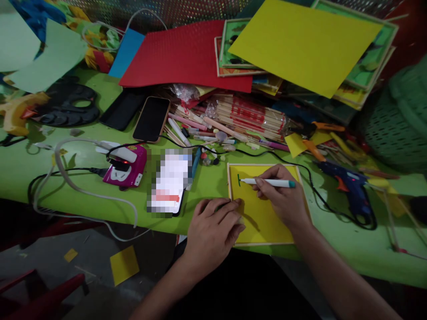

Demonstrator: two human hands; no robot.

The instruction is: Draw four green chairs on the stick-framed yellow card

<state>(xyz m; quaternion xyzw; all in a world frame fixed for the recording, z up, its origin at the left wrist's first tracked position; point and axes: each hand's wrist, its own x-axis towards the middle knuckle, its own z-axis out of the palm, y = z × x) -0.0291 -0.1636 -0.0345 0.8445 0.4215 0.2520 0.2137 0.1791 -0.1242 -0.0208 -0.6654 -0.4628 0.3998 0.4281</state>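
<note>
A white marker with a green end (278, 182) is pinched between the thumb and fingers of my right hand (285, 200). Its tip touches a yellow sheet framed by thin wooden sticks (263, 229), beside a short green stroke (239, 179) near the upper left corner. My left hand (213, 224) lies over the frame's left side, its fingers loosely bent and resting flat, with nothing visible in them. Left of that hand, a phone with a lit, blurred screen (170, 182) lies on the green table (207, 191).
Right of the sheet lies a blue glue gun (348, 184) with its black cable. A magenta power socket (125, 171) and white cord (63, 169) are at left. Behind are bundled sticks (248, 115), red paper (180, 58), a yellow sheet (305, 44) and a green basket (396, 120).
</note>
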